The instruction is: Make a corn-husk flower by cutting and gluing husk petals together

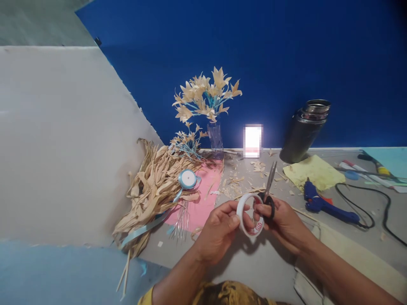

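Note:
My left hand point(218, 231) is closed on a roll of white tape point(240, 214), thumb and fingers pinching its left rim. The roll stands on edge above the table, and red print shows inside its core. Black-handled scissors point(271, 181) rest in my right hand point(286, 222), blades pointing up. Fingertips of that same hand reach to the roll's right side and into its opening. Beyond the hands, pale plant scraps point(233, 184) lie scattered on the grey table.
At left are dried husks point(152, 182), a blue ribbon spool point(187, 179), thin wires point(181, 222) and pink paper point(208, 190). Pale flowers stand in a clear vase point(216, 140). On the right lie a blue glue gun point(330, 207), its black cord, yellow paper point(313, 171) and a dark flask point(302, 133).

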`<action>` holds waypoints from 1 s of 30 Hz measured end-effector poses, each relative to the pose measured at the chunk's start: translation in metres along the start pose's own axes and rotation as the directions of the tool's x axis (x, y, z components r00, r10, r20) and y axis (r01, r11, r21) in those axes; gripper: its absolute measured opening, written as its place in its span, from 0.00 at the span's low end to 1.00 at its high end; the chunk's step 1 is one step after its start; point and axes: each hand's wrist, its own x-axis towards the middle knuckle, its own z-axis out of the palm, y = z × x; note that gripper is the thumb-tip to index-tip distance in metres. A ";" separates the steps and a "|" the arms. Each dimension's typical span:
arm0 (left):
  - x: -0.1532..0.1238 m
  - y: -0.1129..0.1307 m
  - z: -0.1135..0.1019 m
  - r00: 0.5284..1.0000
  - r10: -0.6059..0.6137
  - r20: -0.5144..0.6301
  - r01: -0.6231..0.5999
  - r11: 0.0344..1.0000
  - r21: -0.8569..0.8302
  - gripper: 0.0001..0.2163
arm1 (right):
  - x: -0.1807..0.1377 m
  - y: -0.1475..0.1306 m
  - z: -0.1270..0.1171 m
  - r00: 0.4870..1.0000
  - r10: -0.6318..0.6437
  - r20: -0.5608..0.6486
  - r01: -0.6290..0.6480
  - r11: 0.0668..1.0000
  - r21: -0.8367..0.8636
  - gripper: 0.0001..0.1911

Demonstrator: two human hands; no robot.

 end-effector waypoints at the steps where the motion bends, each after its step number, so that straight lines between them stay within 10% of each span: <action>1: 0.002 -0.002 0.000 1.000 0.003 -0.001 -0.003 1.000 0.000 0.16 | 0.000 0.001 0.001 1.000 0.016 0.001 -0.016 0.999 0.047 0.16; 9: 0.021 -0.012 0.006 0.992 0.054 -0.113 -0.034 0.984 0.178 0.14 | 0.006 0.005 -0.010 0.997 0.051 -0.061 -0.029 0.951 0.308 0.12; 30: 0.035 -0.011 0.013 0.986 -0.070 -0.150 0.063 0.997 -0.047 0.12 | 0.007 -0.007 -0.012 0.999 0.033 -0.023 -0.023 0.942 0.336 0.13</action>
